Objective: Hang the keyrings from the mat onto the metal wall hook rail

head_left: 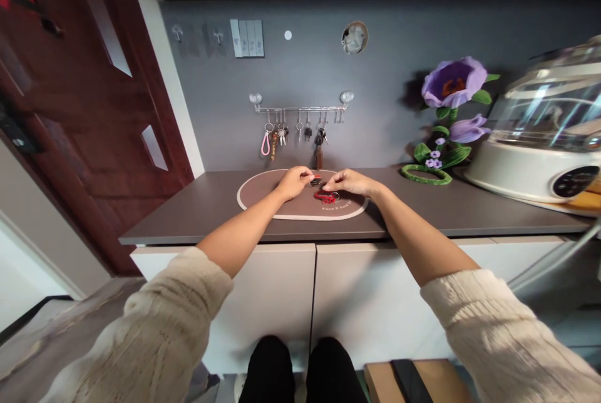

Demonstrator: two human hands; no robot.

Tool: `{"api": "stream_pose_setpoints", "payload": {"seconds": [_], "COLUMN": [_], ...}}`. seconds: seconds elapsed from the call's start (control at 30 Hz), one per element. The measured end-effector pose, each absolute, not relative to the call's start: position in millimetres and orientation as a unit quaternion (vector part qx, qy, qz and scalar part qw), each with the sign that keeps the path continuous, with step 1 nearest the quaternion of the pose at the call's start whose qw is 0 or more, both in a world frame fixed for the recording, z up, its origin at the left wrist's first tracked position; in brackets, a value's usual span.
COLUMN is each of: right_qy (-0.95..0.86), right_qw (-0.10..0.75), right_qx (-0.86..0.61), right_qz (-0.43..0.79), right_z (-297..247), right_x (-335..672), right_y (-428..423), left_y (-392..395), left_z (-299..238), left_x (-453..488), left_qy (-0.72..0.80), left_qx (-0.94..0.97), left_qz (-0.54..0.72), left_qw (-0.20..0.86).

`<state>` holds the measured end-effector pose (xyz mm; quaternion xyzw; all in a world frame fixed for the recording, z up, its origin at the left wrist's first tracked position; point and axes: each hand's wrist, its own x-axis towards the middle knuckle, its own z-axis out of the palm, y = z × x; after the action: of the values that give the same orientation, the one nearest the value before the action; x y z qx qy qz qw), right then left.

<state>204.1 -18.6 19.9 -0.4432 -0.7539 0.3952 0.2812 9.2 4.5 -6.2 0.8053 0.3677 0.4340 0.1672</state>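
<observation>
My left hand (295, 182) is over a brown oval mat (263, 193), its thumb and fingertips pinched at a small bunch of keys (316, 183) with a bit of red on it. To the right, my right hand (350, 182) comes in with its fingers pressed together at a red keychain (326, 197). A metal ring shows beside the red cord. The keychain lies on or just above the mat; its exact contact with the fingertips is too small to tell.
Behind the mat, a clear hook rail (303, 109) on the grey wall carries several key sets (282, 134). Purple felt flowers (453, 84) and a white appliance (530, 165) stand on the right of the counter (173, 203). A dark red door (94, 90) is on the left. Below is a cardboard box (380, 381).
</observation>
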Motion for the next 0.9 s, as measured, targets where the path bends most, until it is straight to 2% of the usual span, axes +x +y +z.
{"api": "stream_pose_setpoints", "payload": {"seconds": [0.2, 0.9], "right_qy": [-0.772, -0.68], "right_qw": [0.257, 0.432], "right_qx": [-0.436, -0.353], "right_qz": [0.385, 0.476], "right_z": [20.9, 16.6], "right_x": [203.4, 199.3], "right_y": [-17.3, -4.0], "left_y": [4.2, -0.4], "left_z": [-5.8, -5.2], "left_x": [8.8, 20.3], "left_qy": [0.376, 0.331], "left_qx": [0.81, 0.804], "left_qz": [0.419, 0.431], "left_qw": [0.162, 0.243]}}
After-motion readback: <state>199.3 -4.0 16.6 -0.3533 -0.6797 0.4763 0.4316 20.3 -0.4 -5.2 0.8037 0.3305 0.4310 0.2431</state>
